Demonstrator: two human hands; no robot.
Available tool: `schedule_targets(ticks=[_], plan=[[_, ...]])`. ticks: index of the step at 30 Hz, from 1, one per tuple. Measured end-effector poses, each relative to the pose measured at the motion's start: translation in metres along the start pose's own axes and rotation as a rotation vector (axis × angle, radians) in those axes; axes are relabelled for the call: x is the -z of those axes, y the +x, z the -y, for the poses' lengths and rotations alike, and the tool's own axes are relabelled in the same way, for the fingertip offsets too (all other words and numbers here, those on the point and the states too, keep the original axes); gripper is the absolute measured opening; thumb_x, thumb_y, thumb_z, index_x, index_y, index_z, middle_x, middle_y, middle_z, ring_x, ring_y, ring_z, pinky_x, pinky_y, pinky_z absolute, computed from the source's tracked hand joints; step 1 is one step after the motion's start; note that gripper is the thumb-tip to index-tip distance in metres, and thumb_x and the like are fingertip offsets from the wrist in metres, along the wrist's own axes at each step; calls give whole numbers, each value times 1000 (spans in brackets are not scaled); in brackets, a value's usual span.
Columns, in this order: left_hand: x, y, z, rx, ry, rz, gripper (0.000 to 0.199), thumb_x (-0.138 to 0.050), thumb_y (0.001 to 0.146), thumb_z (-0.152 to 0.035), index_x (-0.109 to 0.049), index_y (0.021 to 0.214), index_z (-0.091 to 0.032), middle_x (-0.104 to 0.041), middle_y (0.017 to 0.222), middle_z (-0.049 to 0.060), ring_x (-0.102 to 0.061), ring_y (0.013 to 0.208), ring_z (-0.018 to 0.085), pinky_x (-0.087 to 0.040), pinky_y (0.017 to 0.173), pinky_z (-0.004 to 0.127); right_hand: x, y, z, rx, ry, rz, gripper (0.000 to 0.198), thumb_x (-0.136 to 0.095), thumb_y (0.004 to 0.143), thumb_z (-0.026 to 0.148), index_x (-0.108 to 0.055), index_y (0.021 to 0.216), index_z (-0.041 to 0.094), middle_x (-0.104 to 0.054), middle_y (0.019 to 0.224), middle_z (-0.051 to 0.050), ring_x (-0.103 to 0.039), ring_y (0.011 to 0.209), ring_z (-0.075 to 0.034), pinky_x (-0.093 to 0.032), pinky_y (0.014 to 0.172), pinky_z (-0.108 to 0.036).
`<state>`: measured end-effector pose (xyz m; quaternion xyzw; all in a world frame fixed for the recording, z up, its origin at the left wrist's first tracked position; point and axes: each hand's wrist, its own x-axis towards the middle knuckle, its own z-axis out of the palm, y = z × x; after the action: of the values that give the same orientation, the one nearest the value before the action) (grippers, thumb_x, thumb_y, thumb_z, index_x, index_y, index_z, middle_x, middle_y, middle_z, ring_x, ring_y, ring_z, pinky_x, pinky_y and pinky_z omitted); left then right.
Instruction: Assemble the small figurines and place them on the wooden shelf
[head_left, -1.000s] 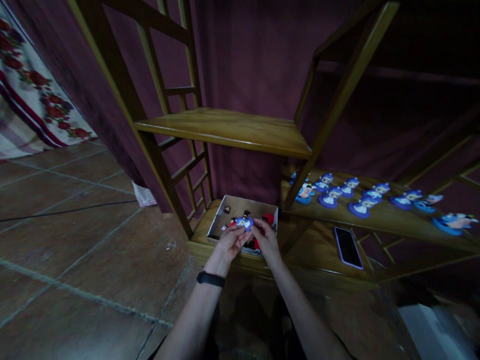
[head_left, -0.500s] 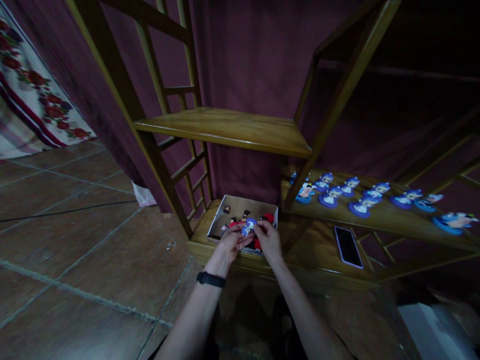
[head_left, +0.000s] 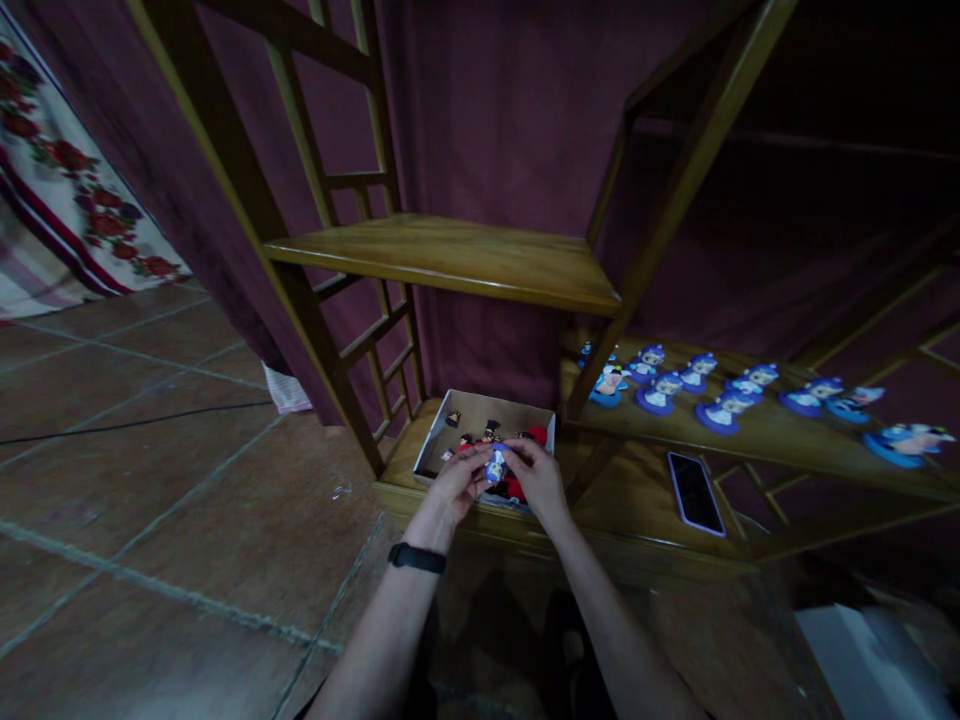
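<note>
Purple figurine (head_left: 495, 466) between both hands (head_left: 459, 480)

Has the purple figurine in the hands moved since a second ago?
Yes: the purple figurine has turned and shifted slightly toward the near edge of the box.

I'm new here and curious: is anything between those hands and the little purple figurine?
Nothing visible: the left hand and the right hand both hold the purple figurine directly. The open box appears behind or below it, not between.
</note>
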<state>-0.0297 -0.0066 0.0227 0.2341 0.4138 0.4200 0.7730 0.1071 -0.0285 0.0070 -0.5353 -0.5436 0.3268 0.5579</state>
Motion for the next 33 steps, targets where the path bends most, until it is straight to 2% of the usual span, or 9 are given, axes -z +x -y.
schedule_targets(ticks=[7, 10, 14, 19, 27, 33], plan=[[-4, -4, -4, 68, -104, -63, 8, -62, 73, -14, -60, 80, -10, -66, 66, 7, -62, 56, 12, -54, 57, 24, 4, 3, -3, -39, 137, 72, 23, -55, 75, 31, -64, 95, 23, -67, 94, -2, -61, 89, -18, -48, 82, -32], [-4, -4, -3, 106, -97, -24, 9, -60, 75, -17, -60, 79, -9, -66, 65, 8, -63, 58, 13, -54, 59, 23, 3, 3, -1, -88, 189, 77, 25, -55, 74, 32, -64, 95, 23, -67, 95, -2, -61, 87, -18, -51, 74, -29], [-3, -2, -2, 149, 7, 2, 14, -57, 78, -23, -60, 78, -9, -66, 61, 8, -61, 51, 11, -51, 51, 19, 2, 0, 5, -189, 297, 80, 27, -57, 71, 35, -64, 94, 22, -67, 92, -2, -62, 74, -17, -52, 60, -28], [0, 1, -3, 76, 72, -22, 16, -54, 79, -24, -59, 75, -10, -62, 53, 5, -56, 41, 9, -44, 40, 15, -2, -5, 12, -285, 391, 92, 29, -61, 70, 38, -64, 93, 21, -67, 82, -1, -61, 59, -14, -52, 60, -30], [1, 1, -5, 29, 109, -67, 20, -51, 79, -25, -57, 67, -11, -59, 48, 3, -49, 35, 5, -35, 35, 13, -5, -8, 9, -301, 415, 227, 36, -62, 69, 37, -63, 100, 20, -67, 82, -3, -62, 65, -15, -51, 67, -32], [2, 1, -8, -5, 95, -116, 21, -56, 76, -28, -59, 66, -10, -58, 46, 3, -48, 35, 6, -35, 36, 14, -8, -8, 3, -211, 354, 304, 37, -62, 70, 34, -60, 104, 21, -65, 88, -3, -60, 74, -15, -50, 64, -28]])
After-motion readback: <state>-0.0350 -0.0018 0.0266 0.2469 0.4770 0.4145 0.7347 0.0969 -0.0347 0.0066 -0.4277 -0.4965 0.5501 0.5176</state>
